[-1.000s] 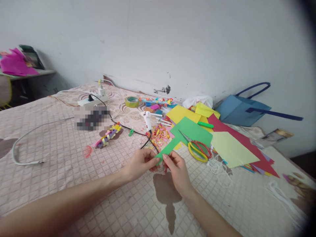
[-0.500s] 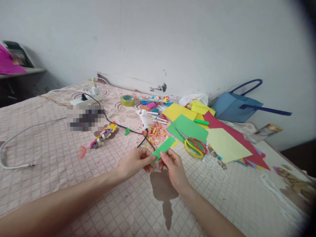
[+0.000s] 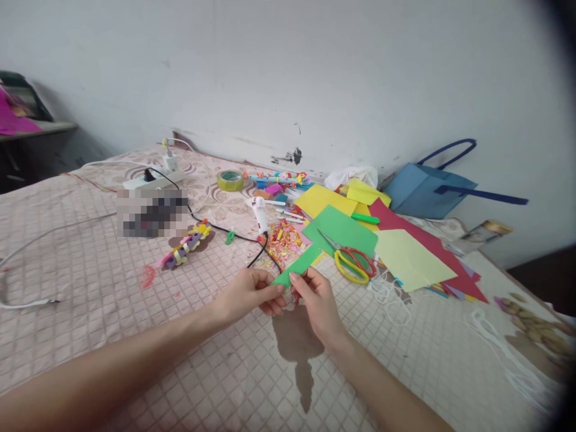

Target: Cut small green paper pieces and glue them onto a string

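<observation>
A narrow green paper strip point(image 3: 299, 264) is held slantwise above the table, its far end pointing up and to the right. My left hand point(image 3: 256, 292) pinches its near end between thumb and fingers. On its right edge, my right hand point(image 3: 315, 295) grips it, thumb on top and fingers curled beneath. Beyond the strip lie a white glue gun point(image 3: 259, 215) with a black cord and a heap of small coloured paper bits point(image 3: 288, 239). Scissors with red and yellow handles point(image 3: 353, 264) rest partly on a green sheet point(image 3: 341, 230), to the right of my hands.
Left of my hands sits a purple and yellow craft piece point(image 3: 185, 247). A tape roll point(image 3: 230, 180) and a white power strip point(image 3: 153, 179) stand farther back. Coloured sheets point(image 3: 411, 264), white string point(image 3: 390, 294) and a blue bag point(image 3: 434, 189) occupy the right side.
The view has shifted slightly. The strip looks a little flatter and turned, its far end now over the green sheet's corner. Both hands keep their hold.
</observation>
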Demonstrator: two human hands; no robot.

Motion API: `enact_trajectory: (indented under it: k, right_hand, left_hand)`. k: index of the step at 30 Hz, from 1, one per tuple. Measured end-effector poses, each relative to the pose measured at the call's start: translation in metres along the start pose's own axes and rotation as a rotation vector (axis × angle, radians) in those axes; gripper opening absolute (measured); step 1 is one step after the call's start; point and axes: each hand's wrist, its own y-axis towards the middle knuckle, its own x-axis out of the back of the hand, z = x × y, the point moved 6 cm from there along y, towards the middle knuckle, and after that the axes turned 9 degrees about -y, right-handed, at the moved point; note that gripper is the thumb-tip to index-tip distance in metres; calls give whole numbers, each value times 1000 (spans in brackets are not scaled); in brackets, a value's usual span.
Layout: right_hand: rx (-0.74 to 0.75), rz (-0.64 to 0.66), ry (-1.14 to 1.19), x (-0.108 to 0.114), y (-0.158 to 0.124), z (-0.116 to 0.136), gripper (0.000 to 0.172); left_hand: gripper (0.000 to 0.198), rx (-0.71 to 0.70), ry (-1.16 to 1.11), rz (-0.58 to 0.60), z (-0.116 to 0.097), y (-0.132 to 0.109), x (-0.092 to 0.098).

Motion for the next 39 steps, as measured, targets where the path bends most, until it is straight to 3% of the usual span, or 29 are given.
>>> enact_trajectory:
  k: [11, 21, 31, 39]
  right_hand:
    - [-26, 1, 88, 0, 1, -2, 37]
    - [19, 44, 20, -2, 1, 2, 22]
    - [13, -21, -15, 2, 0, 1, 18]
    - [-15, -39, 67, 3, 2, -2, 21]
  left_hand:
    - [30, 33, -44, -18, 0, 1, 1]
    - [32, 32, 0, -36, -1, 0, 1]
    - [43, 37, -31, -28, -2, -2, -3]
    - [30, 11, -46, 38, -2, -1, -3]
